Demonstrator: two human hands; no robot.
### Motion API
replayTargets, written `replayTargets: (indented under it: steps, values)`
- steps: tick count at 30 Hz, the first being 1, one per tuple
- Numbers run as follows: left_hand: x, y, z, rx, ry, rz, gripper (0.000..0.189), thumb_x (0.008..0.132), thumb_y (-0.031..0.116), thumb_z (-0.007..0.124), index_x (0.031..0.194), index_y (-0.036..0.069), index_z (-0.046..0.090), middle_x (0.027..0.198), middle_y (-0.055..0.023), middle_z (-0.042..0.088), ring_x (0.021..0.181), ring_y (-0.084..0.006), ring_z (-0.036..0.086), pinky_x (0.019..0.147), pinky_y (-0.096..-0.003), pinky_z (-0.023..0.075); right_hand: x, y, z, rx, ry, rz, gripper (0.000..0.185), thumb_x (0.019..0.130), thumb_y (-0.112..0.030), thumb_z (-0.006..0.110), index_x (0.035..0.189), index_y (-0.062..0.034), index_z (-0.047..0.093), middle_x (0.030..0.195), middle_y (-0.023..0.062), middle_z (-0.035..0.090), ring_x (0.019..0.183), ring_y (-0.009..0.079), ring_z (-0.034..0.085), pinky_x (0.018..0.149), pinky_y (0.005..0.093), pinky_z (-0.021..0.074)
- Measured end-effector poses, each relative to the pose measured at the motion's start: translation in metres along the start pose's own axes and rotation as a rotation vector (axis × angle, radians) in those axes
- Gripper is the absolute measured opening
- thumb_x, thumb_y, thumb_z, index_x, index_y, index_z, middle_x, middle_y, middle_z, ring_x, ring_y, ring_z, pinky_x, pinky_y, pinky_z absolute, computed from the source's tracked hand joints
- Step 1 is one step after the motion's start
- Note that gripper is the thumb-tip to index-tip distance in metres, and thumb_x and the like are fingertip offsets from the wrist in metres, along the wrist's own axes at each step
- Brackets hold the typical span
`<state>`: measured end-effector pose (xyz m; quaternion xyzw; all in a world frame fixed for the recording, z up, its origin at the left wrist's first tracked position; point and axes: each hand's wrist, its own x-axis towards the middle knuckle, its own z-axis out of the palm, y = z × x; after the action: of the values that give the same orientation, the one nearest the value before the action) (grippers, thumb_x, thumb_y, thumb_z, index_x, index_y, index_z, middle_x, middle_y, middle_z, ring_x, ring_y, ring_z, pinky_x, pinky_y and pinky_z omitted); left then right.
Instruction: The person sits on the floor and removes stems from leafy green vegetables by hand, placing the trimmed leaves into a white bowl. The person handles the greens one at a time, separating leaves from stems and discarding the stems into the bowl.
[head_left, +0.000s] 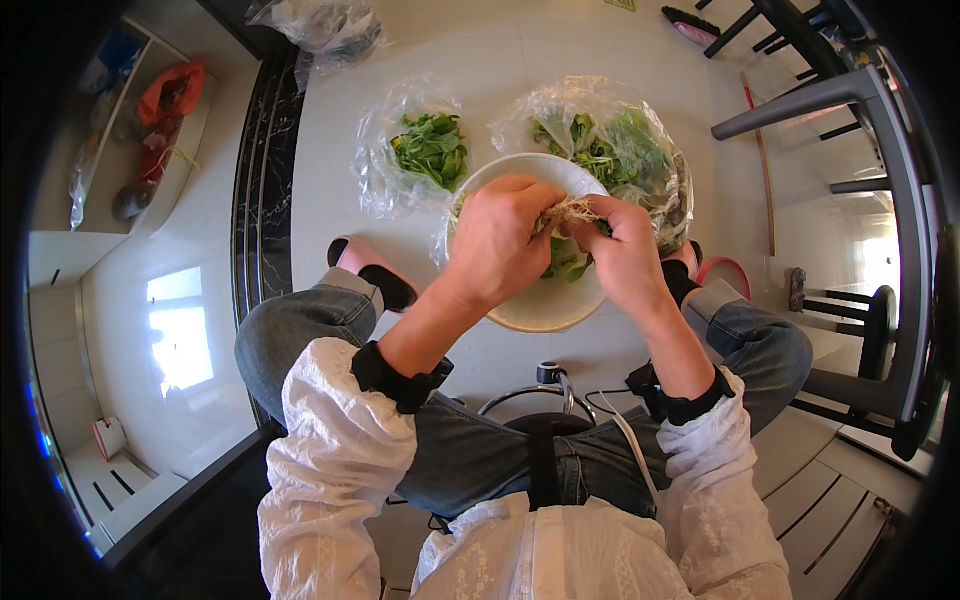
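Note:
Both my hands are over a round whitish basin (529, 313) on the floor between my feet. My left hand (499, 240) pinches a bunch of greens by its pale, stringy roots (574, 211). From the other side, the thumb and fingers of my right hand (628, 251) grip the same bunch. Green leaves (566, 262) show below the hands; whether they hang from the bunch or lie in the basin, I cannot tell. Beyond the basin, leafy greens (435, 151) lie on a clear plastic bag (371, 169). A larger clear bag (664, 142) at right holds more greens.
A stool base (551, 375) stands under me. Dark-framed chairs (802, 105) line the right side, near a stick (761, 172) and a brush (691, 28). Another plastic bag (330, 30) lies at the far left, beside the black marble strip (274, 165). An open drawer (161, 195) holds bagged items.

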<state>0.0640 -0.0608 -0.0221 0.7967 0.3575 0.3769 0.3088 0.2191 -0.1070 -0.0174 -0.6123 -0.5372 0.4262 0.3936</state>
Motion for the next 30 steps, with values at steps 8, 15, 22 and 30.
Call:
replayTargets:
  steps: [8, 15, 22, 30]
  values:
    - [-0.001, 0.003, 0.008, -0.055, 0.175, -0.045, 0.014, 0.067, 0.000, 0.060, 0.081, 0.004, 0.062, 0.073, -0.0136, 0.058, 0.070, -0.0361, 0.056, 0.060, -0.0429, 0.0456, -0.003, 0.005, 0.018, 0.736, 0.127, 0.339, 0.010, 0.085, -0.006, 0.060, 0.086, 0.0018, 0.065, 0.073, 0.0009, 0.062, 0.063, 0.0073, 0.049, 0.059, 0.0219, 0.0390]
    - [-0.004, -0.003, 0.003, 0.086, -0.098, -0.026, 0.016, 0.071, -0.002, 0.062, 0.087, 0.002, 0.061, 0.076, -0.0133, 0.059, 0.073, -0.0355, 0.056, 0.061, -0.0397, 0.0459, 0.001, 0.023, 0.003, 0.144, -0.042, 0.103, 0.013, 0.086, -0.010, 0.060, 0.080, 0.0003, 0.064, 0.069, 0.0000, 0.057, 0.061, 0.0090, 0.048, 0.056, 0.0241, 0.0373]
    - [0.000, -0.003, -0.003, 0.112, -0.263, 0.171, 0.013, 0.069, -0.001, 0.061, 0.081, 0.003, 0.058, 0.073, -0.0099, 0.057, 0.074, -0.0320, 0.056, 0.060, -0.0401, 0.0456, -0.009, 0.021, -0.014, 0.780, -0.326, 0.547, 0.013, 0.088, -0.009, 0.055, 0.094, 0.0017, 0.060, 0.075, 0.0008, 0.056, 0.065, 0.0081, 0.046, 0.061, 0.0218, 0.0375]
    - [-0.003, 0.001, 0.011, 0.179, -0.084, 0.087, 0.016, 0.066, -0.005, 0.056, 0.079, 0.004, 0.058, 0.071, -0.0086, 0.056, 0.072, -0.0297, 0.056, 0.059, -0.0387, 0.0452, -0.013, 0.023, 0.000, -0.247, 0.045, -0.223, 0.005, 0.080, -0.001, 0.058, 0.082, -0.0035, 0.061, 0.080, 0.0070, 0.061, 0.071, 0.0222, 0.057, 0.060, 0.0281, 0.0440]
